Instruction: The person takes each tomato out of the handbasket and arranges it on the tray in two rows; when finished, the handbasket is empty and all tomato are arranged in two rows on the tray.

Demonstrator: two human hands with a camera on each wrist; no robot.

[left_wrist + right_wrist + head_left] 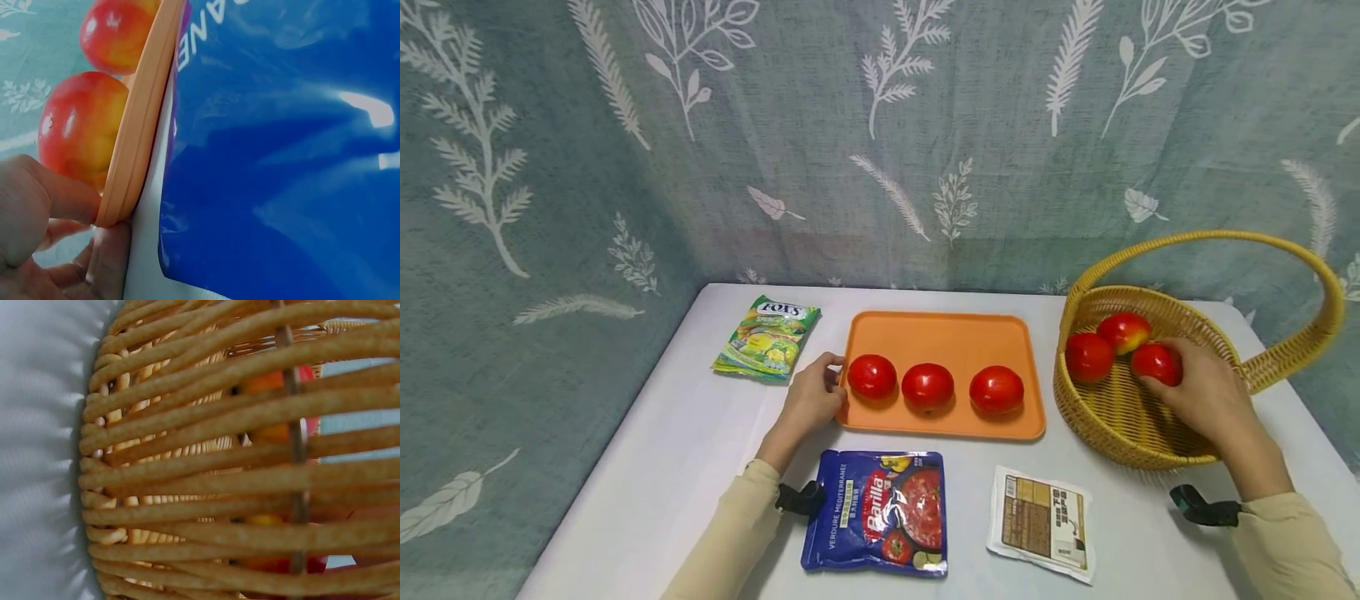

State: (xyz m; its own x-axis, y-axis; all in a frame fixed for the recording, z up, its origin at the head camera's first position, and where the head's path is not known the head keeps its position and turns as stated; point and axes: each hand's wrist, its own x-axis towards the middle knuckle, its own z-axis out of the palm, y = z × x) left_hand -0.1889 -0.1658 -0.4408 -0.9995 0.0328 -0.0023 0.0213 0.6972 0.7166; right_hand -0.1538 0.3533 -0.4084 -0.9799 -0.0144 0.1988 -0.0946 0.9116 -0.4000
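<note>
An orange tray [940, 333] lies on the white table, with three glossy red fruits in a row along its near side; the middle one [928, 387] sits apart from the others. At the tray's left edge, my left hand [815, 390] pinches the rim; the left wrist view has the thumb above and fingers below, beside a red-and-yellow fruit [84, 128]. My right hand [1206, 392] reaches into a wicker basket [1097, 425] and grips a red fruit [1156, 363]. Two more fruits [1090, 357] lie beside it. Basket weave [206, 481] hides the right hand's fingers in the right wrist view.
The basket's tall handle [1210, 237] arches over its far side and leans right. A blue Barilla pouch [876, 512] and a white-and-brown packet [1042, 523] lie nearer than the tray. A green Fox's bag [767, 337] is at the back left. Patterned curtain [925, 208] borders the table.
</note>
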